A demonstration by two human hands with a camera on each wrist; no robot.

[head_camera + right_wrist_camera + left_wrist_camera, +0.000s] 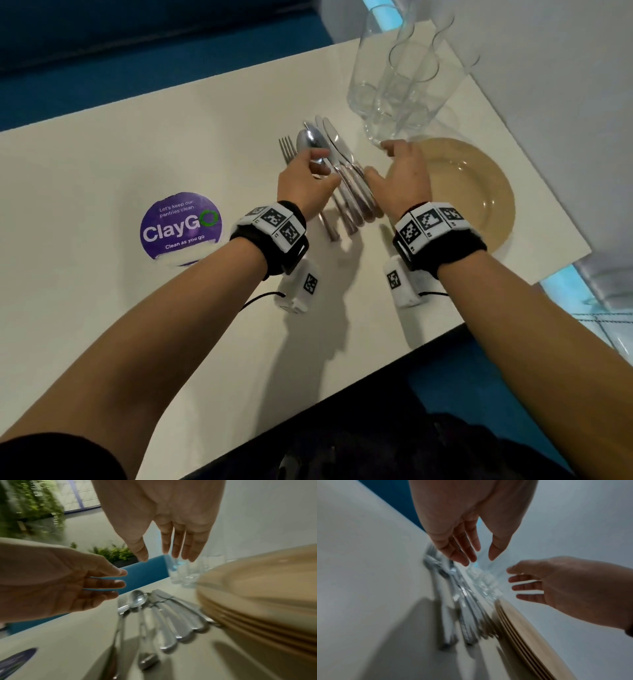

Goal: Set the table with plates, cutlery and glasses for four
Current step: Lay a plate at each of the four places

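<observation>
A heap of steel cutlery [337, 171] with forks, spoons and knives lies on the white table [171, 144]. Right of it sits a stack of tan plates [472, 192]. Behind them stand several clear glasses [400, 85], close together. My left hand [308, 174] hovers over the cutlery [458, 595], fingers relaxed, holding nothing. My right hand [400, 171] hovers between the cutlery [164, 612] and the plates [257, 595], fingers straight, near the glasses [185, 572]. In the left wrist view the plates [522, 628] show stacked edges beside the glasses [484, 582].
A round purple "ClayGo" sticker [181, 228] lies on the table at the left. The table's right edge [548, 192] runs just past the plates, with a lit strip below it. Blue seating [137, 51] lines the far side.
</observation>
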